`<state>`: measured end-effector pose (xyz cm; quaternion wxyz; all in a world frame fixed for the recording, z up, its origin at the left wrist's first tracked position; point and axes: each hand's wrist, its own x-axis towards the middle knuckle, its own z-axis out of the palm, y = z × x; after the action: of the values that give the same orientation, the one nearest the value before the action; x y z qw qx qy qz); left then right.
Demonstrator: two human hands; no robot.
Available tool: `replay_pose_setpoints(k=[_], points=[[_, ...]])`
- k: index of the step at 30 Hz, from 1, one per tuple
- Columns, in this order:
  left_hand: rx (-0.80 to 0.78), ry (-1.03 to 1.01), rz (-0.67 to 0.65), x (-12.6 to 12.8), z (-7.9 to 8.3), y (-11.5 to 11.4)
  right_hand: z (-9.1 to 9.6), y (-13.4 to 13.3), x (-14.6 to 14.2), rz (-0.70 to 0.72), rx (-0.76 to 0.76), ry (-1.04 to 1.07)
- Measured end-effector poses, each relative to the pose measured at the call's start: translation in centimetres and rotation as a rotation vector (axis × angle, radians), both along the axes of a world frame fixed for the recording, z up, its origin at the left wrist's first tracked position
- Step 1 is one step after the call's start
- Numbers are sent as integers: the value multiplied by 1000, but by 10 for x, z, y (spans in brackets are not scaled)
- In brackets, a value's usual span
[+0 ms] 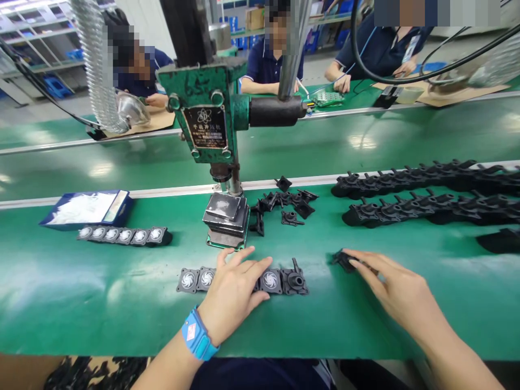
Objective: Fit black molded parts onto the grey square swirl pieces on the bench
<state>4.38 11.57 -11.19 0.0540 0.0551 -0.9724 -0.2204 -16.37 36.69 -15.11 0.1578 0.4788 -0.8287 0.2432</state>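
My left hand (233,290) lies flat with fingers spread on a near row of black square parts with white swirl centres (195,280); it covers the middle of the row. A black cap-like part (294,280) closes the row's right end. My right hand (392,287) reaches left, its fingertips resting on a single black part (342,259) on the green table; the fingers are stretched out and I see no grip on it. A blue band is on my left wrist.
A green hand press (211,108) stands over a metal die block (226,219). Loose black parts (284,206) lie to its right, and long rows of black parts (426,208) at far right. A blue box (87,208) and another finished row (124,235) sit left. Other people work across the conveyor.
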Motion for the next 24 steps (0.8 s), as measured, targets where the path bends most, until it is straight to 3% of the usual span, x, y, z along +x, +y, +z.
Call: replay_pose_setpoints(k=[4,7,11,16,24], points=[[33,13,9,0,-1,0,39,-20,47,-159,-172,-14],[60,26,18,0,-1,0,57,-46,81,23,-252,-17],[70,43,9,-1,-1,0,52,-79,101,198,-265,1],[73,58,16,-2,-2,1,37,-101,102,172,-246,-15],[93,20,-11,-2,2,0,40,-104,104,150,-103,42]])
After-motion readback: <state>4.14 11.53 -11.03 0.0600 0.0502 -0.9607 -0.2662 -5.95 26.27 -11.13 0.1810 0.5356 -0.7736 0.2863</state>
